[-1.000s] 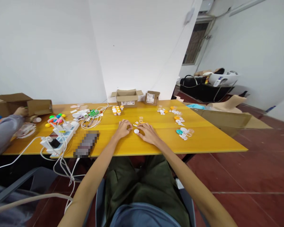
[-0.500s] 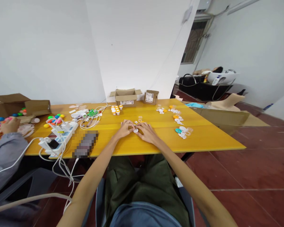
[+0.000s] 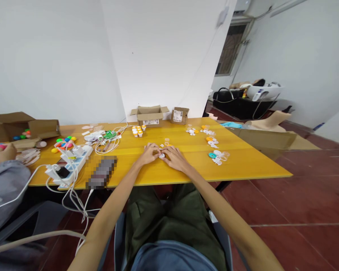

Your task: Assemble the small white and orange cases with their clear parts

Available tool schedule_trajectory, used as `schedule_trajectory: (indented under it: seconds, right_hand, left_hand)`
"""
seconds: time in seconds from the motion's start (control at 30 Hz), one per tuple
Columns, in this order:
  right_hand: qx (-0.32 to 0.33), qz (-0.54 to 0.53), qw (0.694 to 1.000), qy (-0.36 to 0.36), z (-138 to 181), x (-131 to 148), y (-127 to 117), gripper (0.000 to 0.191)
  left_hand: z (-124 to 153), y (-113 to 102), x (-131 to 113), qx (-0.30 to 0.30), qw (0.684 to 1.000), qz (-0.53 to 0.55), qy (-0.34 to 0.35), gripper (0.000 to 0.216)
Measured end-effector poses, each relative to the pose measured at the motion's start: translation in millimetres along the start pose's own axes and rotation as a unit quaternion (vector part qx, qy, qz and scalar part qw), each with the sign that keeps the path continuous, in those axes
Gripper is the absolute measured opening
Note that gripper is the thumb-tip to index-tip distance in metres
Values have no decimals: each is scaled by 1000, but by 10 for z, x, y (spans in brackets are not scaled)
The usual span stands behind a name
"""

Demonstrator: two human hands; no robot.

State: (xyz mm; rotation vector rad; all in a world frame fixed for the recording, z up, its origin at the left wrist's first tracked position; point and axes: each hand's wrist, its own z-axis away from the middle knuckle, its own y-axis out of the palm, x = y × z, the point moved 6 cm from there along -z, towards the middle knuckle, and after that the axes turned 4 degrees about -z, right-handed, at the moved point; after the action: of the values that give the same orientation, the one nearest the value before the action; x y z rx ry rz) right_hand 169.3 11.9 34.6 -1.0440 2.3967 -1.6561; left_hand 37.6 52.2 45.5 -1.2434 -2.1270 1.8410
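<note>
My left hand (image 3: 150, 154) and my right hand (image 3: 175, 158) meet over the middle of the table, fingertips closed on a small round white plastic part (image 3: 162, 155) between them. Its finer details are too small to make out. Just beyond the fingers lie a small white piece (image 3: 162, 145) and a clear round cup (image 3: 167, 141). A bit of an orange part (image 3: 170, 145) shows behind my right fingers. Farther back on the left stand several small white tubs with orange lids (image 3: 138, 130).
Groups of white, orange and teal parts (image 3: 212, 155) lie to the right on the yellow table (image 3: 243, 165). A power strip (image 3: 78, 163) with trailing cables and a blurred phone (image 3: 102, 172) are at left. Cardboard boxes (image 3: 149, 113) stand behind. A co-worker's hand (image 3: 7, 152) is far left.
My hands stay almost in place around the white part. At far left the co-worker's hand has shifted left and lower, and now has a pink ball by its fingers.
</note>
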Motion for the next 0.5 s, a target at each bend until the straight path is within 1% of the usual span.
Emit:
schedule_trajectory:
  seconds: [0.5]
  right_hand:
    - [-5,-3,1000,6,-1,-17,16,20]
  left_hand:
    - [-3,15,20,1,1000,6,-2,11]
